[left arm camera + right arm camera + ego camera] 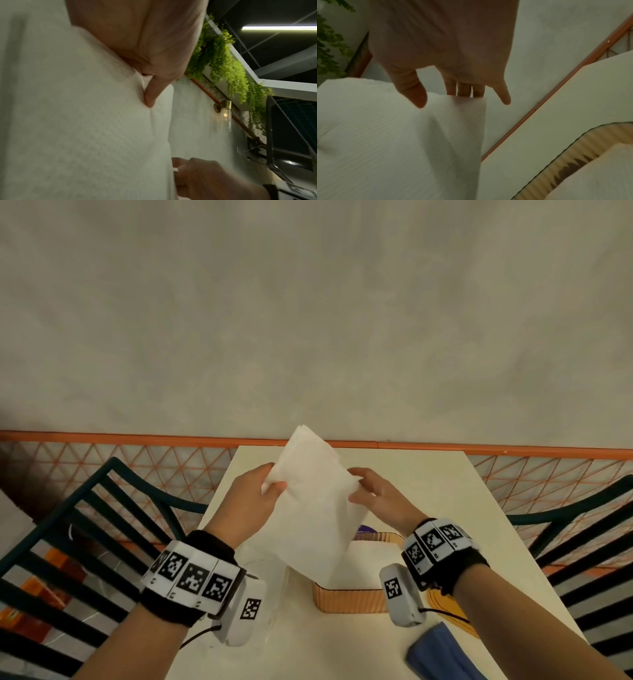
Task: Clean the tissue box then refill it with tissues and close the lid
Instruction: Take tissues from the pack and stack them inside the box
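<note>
I hold a white embossed tissue sheet (317,501) up in the air above the table. My left hand (263,491) pinches its left edge between thumb and fingers; the thumb presses into the tissue (102,121) in the left wrist view. My right hand (363,491) pinches the right edge, thumb in front and fingers behind the tissue (402,135). Below it stands the orange ribbed tissue box (349,599), open on top, with white tissues inside. The box wall (573,152) shows at the lower right of the right wrist view.
The cream table (428,494) reaches to a wall with an orange rail (137,437). A blue cloth (442,652) lies at the front right, beside an orange flat piece (445,607). Clear plastic wrapping (270,577) lies left of the box. Dark slatted chairs (85,525) flank the table.
</note>
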Motion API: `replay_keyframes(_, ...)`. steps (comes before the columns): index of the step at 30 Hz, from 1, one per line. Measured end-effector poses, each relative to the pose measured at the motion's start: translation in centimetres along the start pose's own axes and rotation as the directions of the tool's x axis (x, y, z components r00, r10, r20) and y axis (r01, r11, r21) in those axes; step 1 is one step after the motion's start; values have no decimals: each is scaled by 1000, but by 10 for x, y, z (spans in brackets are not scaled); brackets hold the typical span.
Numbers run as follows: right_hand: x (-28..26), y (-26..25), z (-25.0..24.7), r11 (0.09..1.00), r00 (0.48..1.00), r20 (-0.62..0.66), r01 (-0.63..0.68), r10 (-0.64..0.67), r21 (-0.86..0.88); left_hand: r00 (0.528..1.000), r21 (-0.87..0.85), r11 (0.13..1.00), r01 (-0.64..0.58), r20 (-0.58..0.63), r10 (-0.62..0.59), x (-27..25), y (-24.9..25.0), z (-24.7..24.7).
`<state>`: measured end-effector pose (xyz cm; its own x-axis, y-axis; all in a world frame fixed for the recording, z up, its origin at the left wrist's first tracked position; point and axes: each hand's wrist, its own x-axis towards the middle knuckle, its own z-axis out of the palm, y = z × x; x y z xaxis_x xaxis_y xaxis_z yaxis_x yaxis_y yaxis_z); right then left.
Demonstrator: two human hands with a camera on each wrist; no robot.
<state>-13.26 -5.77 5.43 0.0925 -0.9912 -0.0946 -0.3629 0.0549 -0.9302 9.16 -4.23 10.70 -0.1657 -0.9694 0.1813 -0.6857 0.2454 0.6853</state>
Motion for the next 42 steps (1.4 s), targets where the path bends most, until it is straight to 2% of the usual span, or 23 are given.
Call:
replay_keyframes(4, -3, 11, -11, 989, 988, 81, -123, 130, -88, 994, -145, 984, 107, 19, -106, 3, -18, 9)
replay_keyframes(6, -8, 18, -14, 977, 969, 134, -211, 209, 7, 989, -162, 976, 148, 22, -146, 2, -26, 21)
replay_keyframes(8, -12, 21, -15, 947, 955, 169, -271, 243, 171, 990, -118, 983, 140, 9, -140, -1, -28, 38)
replay_keyframes(11, -15, 17, -14, 901, 947, 166, -315, 276, 299, 999, -77, 996, 36, 13, -35, -11, -22, 70)
replay_keyframes(15, -20, 4, -16, 850, 927, 204, -370, 314, 375, 990, 75, 988, -136, 51, 132, -20, -12, 111)
replay_keyframes(18, -22, 1, -24, 854, 919, 203, -389, 337, 346, 977, 211, 954, -214, 45, 209, -21, -8, 130)
replay_keyframes(21, -25, 2, -31, 893, 933, 149, -358, 329, 271, 947, 229, 918, -322, 79, 312, -23, -3, 137)
replay_keyframes(23, -27, 7, -36, 897, 945, 118, -328, 306, 298, 937, 138, 928, -346, 98, 334, -23, -5, 137)
replay_keyframes(24, -29, 9, -39, 889, 949, 102, -314, 297, 333, 947, 46, 946, -320, 47, 318, -23, -6, 135)
replay_keyframes(25, -31, 9, -42, 877, 954, 89, -298, 286, 376, 967, -76, 964, -254, -30, 253, -21, -9, 133)
replay_keyframes(26, -33, 8, -45, 862, 959, 82, -279, 270, 424, 987, -228, 963, -144, -96, 125, -18, -12, 130)
replay_keyframes(27, -35, 7, -47, 845, 964, 81, -262, 254, 467, 994, -403, 915, 26, -90, -68, -15, -15, 128)
replay_keyframes(28, -36, 8, -48, 828, 968, 80, -245, 238, 505, 964, -587, 778, 225, 17, -266, -13, -18, 126)
replay_keyframes(29, -37, 8, -49, 809, 972, 79, -230, 223, 540, 895, -730, 548, 409, 202, -398, -10, -22, 126)
replay_keyframes(30, -38, 10, -49, 785, 974, 75, -218, 215, 580, 810, -789, 287, 544, 403, -426, -8, -26, 127)
replay_keyframes(31, -39, 10, -47, 759, 976, 75, -207, 206, 618, 740, -782, 58, 621, 561, -371, -6, -27, 127)
replay_keyframes(32, -40, 11, -45, 734, 977, 76, -200, 199, 649, 707, -752, -95, 653, 649, -281, -5, -27, 126)
replay_keyframes(33, -41, 12, -44, 716, 978, 81, -197, 193, 670, 705, -736, -149, 660, 676, -212, -4, -24, 124)
replay_keyframes(34, -43, 13, -42, 710, 978, 89, -200, 190, 676, 714, -741, -140, 656, 670, -201, -4, -20, 122)
replay_keyframes(37, -49, 18, -43, 724, 972, 109, -229, 209, 650, 696, -757, -65, 650, 628, -349, 1, -15, 118)
replay_keyframes(39, -53, 24, -44, 717, 968, 94, -236, 233, 656, 659, -740, -112, 663, 648, -382, 6, -22, 119)
replay_keyframes(42, -55, 28, -44, 692, 970, 89, -225, 228, 686, 573, -666, -229, 710, 735, -363, 6, -32, 121)
